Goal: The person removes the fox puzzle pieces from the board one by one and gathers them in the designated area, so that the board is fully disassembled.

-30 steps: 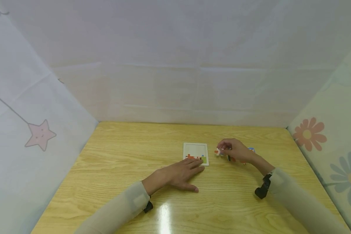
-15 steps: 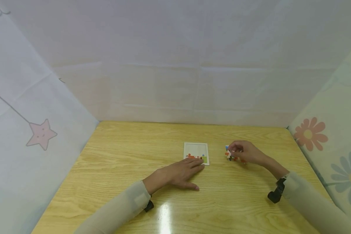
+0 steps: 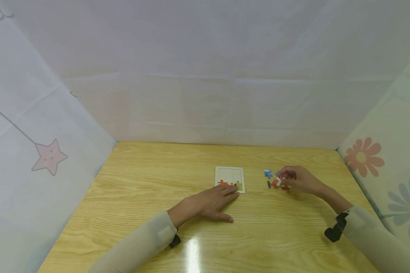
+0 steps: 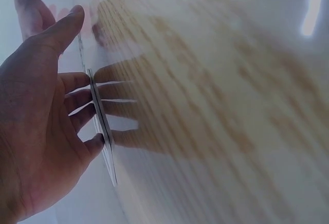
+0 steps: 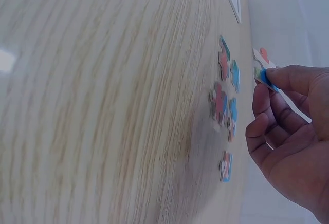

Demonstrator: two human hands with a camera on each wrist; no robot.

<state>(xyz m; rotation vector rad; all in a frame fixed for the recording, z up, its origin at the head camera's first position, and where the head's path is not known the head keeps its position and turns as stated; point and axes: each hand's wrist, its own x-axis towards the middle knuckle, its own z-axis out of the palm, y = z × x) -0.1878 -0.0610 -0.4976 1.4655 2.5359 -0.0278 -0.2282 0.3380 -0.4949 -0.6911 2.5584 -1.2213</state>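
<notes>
My left hand (image 3: 213, 203) rests with fairly straight fingers on the near edge of a white puzzle tray (image 3: 229, 168). A few pieces with red and green print lie along the tray's near side, partly under the fingers. In the left wrist view, the fingertips touch the tray's edge (image 4: 102, 108). My right hand (image 3: 302, 181) is right of the tray and pinches a jigsaw piece (image 5: 263, 59) between thumb and fingers. White, red and blue show on this piece, which is above the table. Several loose jigsaw pieces (image 5: 218, 100) lie just below the right hand.
A wooden table (image 3: 150, 174) carries everything. A pale cloth wall (image 3: 191, 113) rises behind it, with printed side cloths at left and right. Near the front, a bright reflection (image 3: 193, 252) shows on the tabletop.
My right hand has moved right, away from the tray, with the jigsaw piece still pinched. Loose pieces that it covered now show beside it. The left hand stays on the tray.
</notes>
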